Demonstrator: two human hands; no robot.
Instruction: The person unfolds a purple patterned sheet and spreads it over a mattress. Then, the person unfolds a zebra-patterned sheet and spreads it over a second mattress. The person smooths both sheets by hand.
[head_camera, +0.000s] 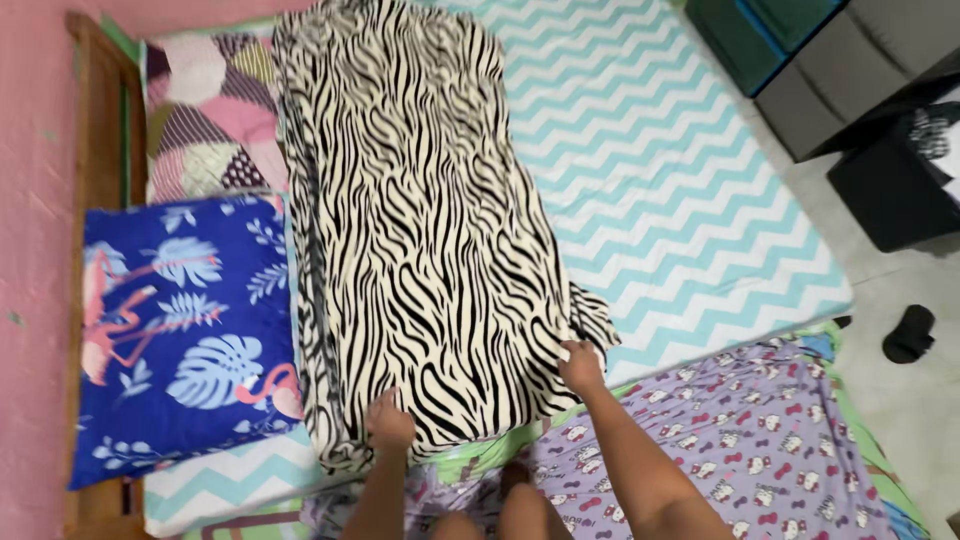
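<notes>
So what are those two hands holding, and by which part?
Both hold the zebra-striped blanket along its near edge: left hand at the near-left part, right hand by the near-right corner.

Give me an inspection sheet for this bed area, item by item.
Surface: bed sheet, teal and white zigzag.
Job's things: zebra-striped blanket, folded lengthwise.
Clutter: blue flamingo pillow; patchwork pillow; purple cartoon-print cloth.
Hands: left hand and right hand at the blanket's near edge; grip unclear.
Cables: nothing seen.
Surroundings: pink wall, dark boxes, black slipper on the floor.
</notes>
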